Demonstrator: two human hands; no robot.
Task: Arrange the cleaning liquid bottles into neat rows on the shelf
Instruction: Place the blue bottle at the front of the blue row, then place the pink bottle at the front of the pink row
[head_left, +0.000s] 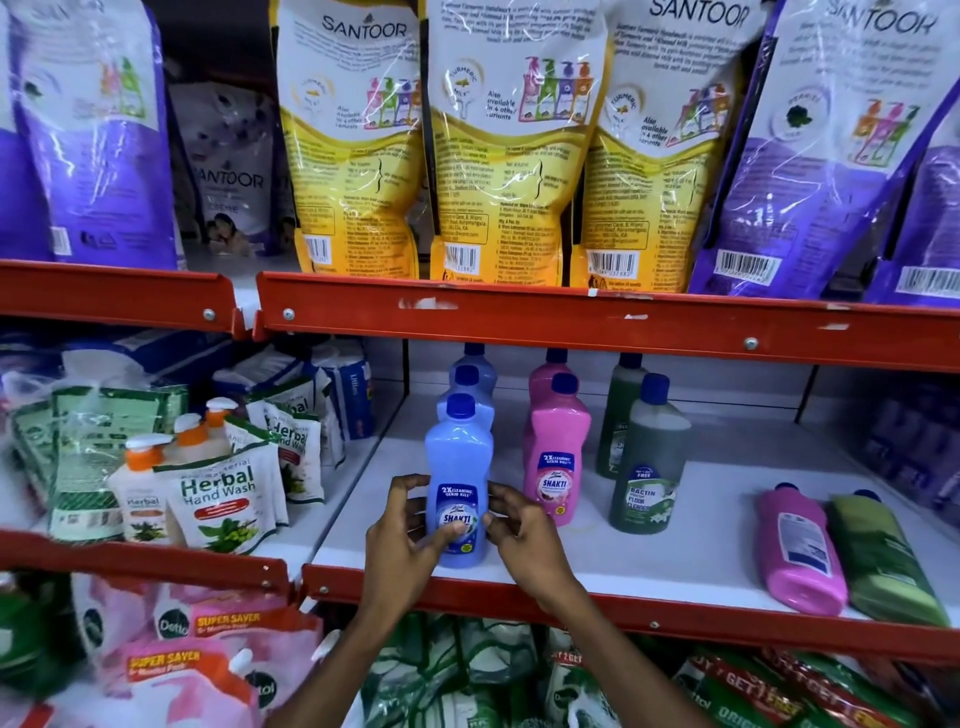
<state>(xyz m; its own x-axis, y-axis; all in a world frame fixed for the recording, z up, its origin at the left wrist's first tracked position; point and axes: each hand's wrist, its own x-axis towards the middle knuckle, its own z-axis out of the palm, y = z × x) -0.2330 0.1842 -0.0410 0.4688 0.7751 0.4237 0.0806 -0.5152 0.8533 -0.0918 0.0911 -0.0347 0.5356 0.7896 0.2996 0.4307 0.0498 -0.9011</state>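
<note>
On the white shelf (701, 530) three rows of upright bottles run front to back. The front blue bottle (458, 467) stands near the shelf's front edge, two more blue ones behind it. My left hand (410, 540) wraps its lower left side, thumb on the label. My right hand (524, 535) touches its right side with the fingertips. A pink bottle (558, 457) heads the middle row, one more behind. A dark green bottle (649, 467) heads the right row, one behind. At the right a pink bottle (797, 551) and a green bottle (888, 561) lie flat.
The red shelf rail (623, 608) runs along the front edge. Herbal hand wash pouches and pump bottles (218, 499) fill the left bay. Large Santoor pouches (498, 156) stand on the shelf above. Dettol packs (208, 654) sit below.
</note>
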